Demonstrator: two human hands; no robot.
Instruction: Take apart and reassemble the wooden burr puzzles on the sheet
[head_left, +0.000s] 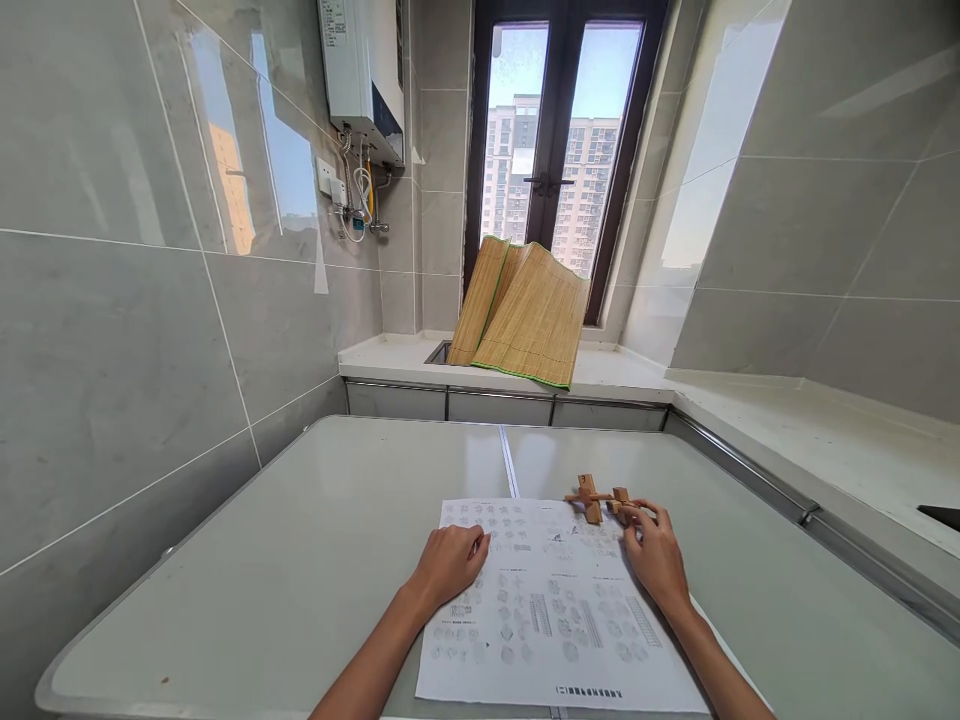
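Observation:
A printed instruction sheet (555, 610) with many small diagrams lies flat on the pale table (300, 540). My left hand (448, 562) rests on the sheet's upper left part, fingers curled under into a loose fist with nothing seen in them. My right hand (654, 547) sits at the sheet's upper right corner, its fingertips pinched on one end of a small wooden puzzle (598, 497) made of crossed sticks. The puzzle lies on the table just beyond the sheet's top edge.
A folded bamboo mat (525, 315) leans against the dark-framed window (559, 150) on the far counter (615, 375). A white water heater (364, 75) hangs on the tiled left wall. A counter (825, 440) runs along the right side.

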